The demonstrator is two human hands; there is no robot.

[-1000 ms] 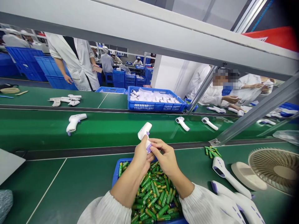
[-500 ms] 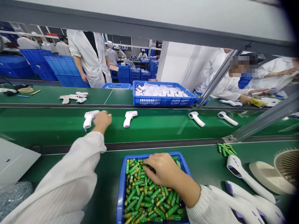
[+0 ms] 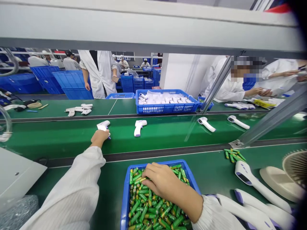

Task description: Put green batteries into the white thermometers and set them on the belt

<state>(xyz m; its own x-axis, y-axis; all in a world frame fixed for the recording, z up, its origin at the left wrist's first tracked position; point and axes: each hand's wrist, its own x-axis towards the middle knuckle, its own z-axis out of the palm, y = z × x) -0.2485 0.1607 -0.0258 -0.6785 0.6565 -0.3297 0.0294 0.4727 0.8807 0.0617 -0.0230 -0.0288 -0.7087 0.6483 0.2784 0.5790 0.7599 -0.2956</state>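
Note:
My left hand [image 3: 99,137] is closed round the handle of a white infrared thermometer [image 3: 103,125] on the green conveyor belt. The thermometer's head shows beyond my fingers; most of its handle is hidden. My right hand [image 3: 160,179] rests over a blue tray [image 3: 125,198] full of green-and-gold batteries [image 3: 153,209]. Its fingers are curled down among the batteries, and a battery shows at the fingertips; how many they grip is hidden. Another white thermometer [image 3: 139,128] lies on the belt to the right of my left hand.
Two more thermometers [image 3: 206,124] lie further right on the belt. Right of the tray are loose batteries [image 3: 234,155], several thermometers [image 3: 261,185] and a small fan [image 3: 296,169]. A slanted metal post [image 3: 266,119] and an overhead beam [image 3: 144,35] frame the line. Co-workers stand beyond a blue crate [image 3: 165,109].
My left hand has moved from beside the thermometer onto its handle. The belt's thermometers sit further right in view. My right hand stays in the battery tray, fingers more curled. The view has tilted up.

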